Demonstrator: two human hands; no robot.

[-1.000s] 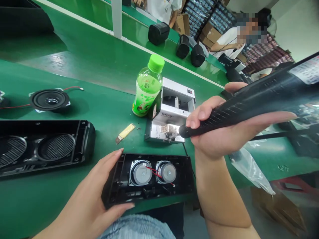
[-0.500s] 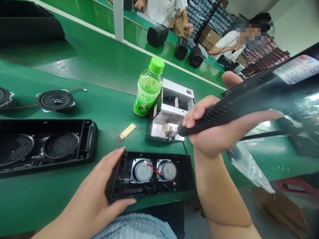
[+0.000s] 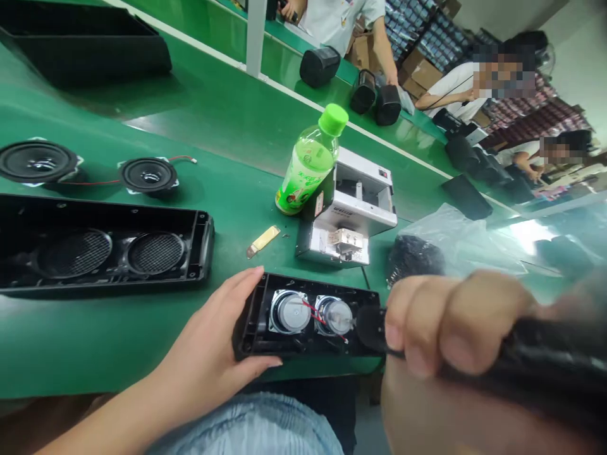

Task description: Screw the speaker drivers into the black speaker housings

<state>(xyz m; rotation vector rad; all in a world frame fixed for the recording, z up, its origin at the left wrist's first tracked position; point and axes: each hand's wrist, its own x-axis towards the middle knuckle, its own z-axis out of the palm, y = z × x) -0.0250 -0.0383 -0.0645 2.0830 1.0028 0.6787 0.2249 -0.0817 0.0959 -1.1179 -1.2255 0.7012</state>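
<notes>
My left hand [image 3: 222,328] grips the left end of a black speaker housing [image 3: 365,297], thumb along the near side and fingers at the far corner. Two silver-backed speaker drivers sit inside, the left driver [image 3: 293,312] and the right driver [image 3: 336,314], with red wires over them. My right hand [image 3: 450,319] is wrapped round a black electric screwdriver [image 3: 564,347]. Its front end reaches over the housing's right end, by the right driver; whether the tip touches anything is unclear. Behind the housing stands a silver screw feeder [image 3: 351,221].
A green-capped bottle [image 3: 308,164] leans against the feeder. A yellow-handled cutter [image 3: 263,241] lies in front. To the left are a larger open housing [image 3: 118,253] and two loose drivers, one being this small driver [image 3: 148,175]. A clear plastic bag [image 3: 455,240] lies right. Co-workers sit across.
My right hand has brought the screwdriver down from the screw feeder to the housing. The camera view has shifted left. My left hand keeps its hold on the housing.
</notes>
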